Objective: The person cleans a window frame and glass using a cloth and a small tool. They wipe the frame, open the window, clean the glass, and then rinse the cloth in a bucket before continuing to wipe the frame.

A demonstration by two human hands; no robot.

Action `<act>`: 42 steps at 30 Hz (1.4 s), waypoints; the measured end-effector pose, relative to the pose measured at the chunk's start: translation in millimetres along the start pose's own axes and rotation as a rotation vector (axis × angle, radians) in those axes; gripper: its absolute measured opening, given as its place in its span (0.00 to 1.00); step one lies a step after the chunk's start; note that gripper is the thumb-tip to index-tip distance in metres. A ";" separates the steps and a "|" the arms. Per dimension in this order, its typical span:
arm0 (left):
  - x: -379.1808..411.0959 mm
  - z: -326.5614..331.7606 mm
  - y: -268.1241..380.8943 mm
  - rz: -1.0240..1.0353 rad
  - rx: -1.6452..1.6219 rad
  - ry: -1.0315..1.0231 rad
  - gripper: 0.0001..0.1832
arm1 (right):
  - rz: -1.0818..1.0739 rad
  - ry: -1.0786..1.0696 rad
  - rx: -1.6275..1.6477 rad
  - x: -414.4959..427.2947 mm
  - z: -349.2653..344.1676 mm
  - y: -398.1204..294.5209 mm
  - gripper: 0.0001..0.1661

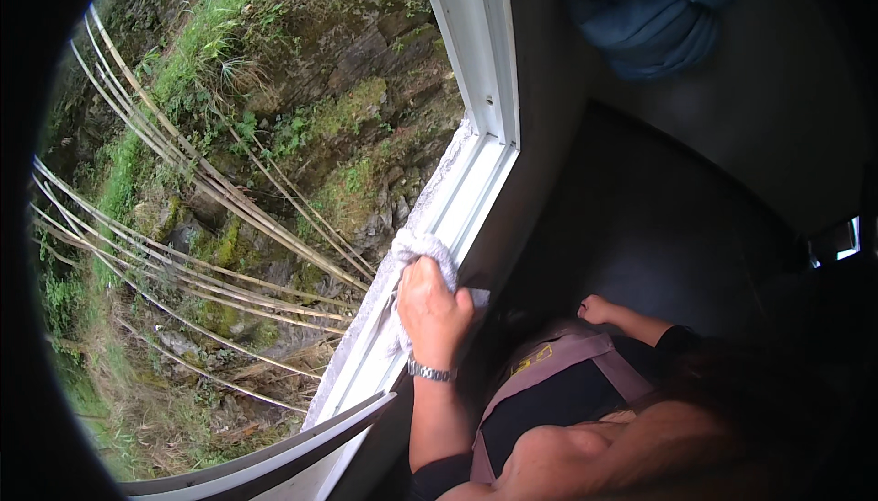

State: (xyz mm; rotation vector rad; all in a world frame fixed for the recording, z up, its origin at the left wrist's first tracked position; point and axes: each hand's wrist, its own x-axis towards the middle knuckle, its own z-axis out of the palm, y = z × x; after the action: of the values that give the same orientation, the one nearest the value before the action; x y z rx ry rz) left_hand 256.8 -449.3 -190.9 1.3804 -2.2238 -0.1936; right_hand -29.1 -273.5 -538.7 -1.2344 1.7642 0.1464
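My left hand (433, 302), with a metal-band watch at the wrist, grips a crumpled whitish cloth (426, 247). The cloth lies on the white window frame's bottom track (470, 189), and part of it hangs down beside the hand. My right hand (595, 310) is held away from the window, over the dark floor, with its fingers curled and nothing visible in it.
A window sash (274, 456) crosses the lower left. Outside the opening, long bamboo poles (226, 192) lean by a rocky, overgrown slope (357, 48). A knotted blue curtain or fabric bundle (648, 21) hangs at the upper right.
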 end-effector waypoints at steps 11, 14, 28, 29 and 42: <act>-51.3 -14.2 -14.8 0.011 0.229 0.046 0.16 | -0.077 0.080 0.130 4.0 7.8 -11.9 0.21; -2.4 24.2 8.6 0.145 0.140 0.032 0.12 | -0.034 0.147 0.101 2.9 24.0 34.9 0.21; 45.1 46.8 40.2 0.096 0.209 -0.002 0.20 | 0.065 0.214 0.233 -15.9 19.2 96.9 0.13; 28.1 36.5 31.4 0.052 0.255 -0.026 0.21 | 0.054 0.199 0.229 -15.4 22.0 94.1 0.13; -88.7 -29.1 -23.9 -0.215 0.253 0.212 0.15 | -0.017 0.143 0.355 3.3 1.1 56.8 0.13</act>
State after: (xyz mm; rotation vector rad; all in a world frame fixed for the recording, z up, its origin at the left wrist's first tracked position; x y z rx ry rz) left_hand 321.3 -379.4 -205.7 1.6903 -1.9748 0.1598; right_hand -73.1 -247.5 -563.9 -1.0197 1.8056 -0.2617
